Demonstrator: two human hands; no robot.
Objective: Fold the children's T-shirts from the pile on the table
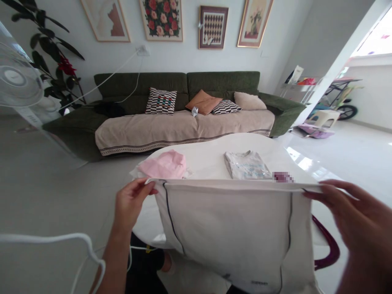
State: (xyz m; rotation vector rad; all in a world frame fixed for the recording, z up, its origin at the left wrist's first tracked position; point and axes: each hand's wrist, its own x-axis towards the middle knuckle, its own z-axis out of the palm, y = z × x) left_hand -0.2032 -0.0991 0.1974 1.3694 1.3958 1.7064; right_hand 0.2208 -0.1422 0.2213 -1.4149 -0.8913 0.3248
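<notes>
I hold up a white garment (pixel 232 228) with thin dark piping, stretched flat between both hands in front of me. My left hand (pixel 131 204) pinches its upper left corner. My right hand (pixel 358 216) grips the upper right corner with fingers curled over the edge. Behind the garment lies a round white table (pixel 208 157). A pink piece of clothing (pixel 163 165) rests crumpled on the table's left side. A folded pale printed shirt (pixel 246 165) lies on its right side.
A green sofa (pixel 180 106) with a beige cover and several cushions stands against the far wall. A fan (pixel 18 81) and a plant (pixel 58 61) are at the left. A white cable (pixel 76 241) crosses the lower left. A dark red chair frame (pixel 330 245) shows under the table.
</notes>
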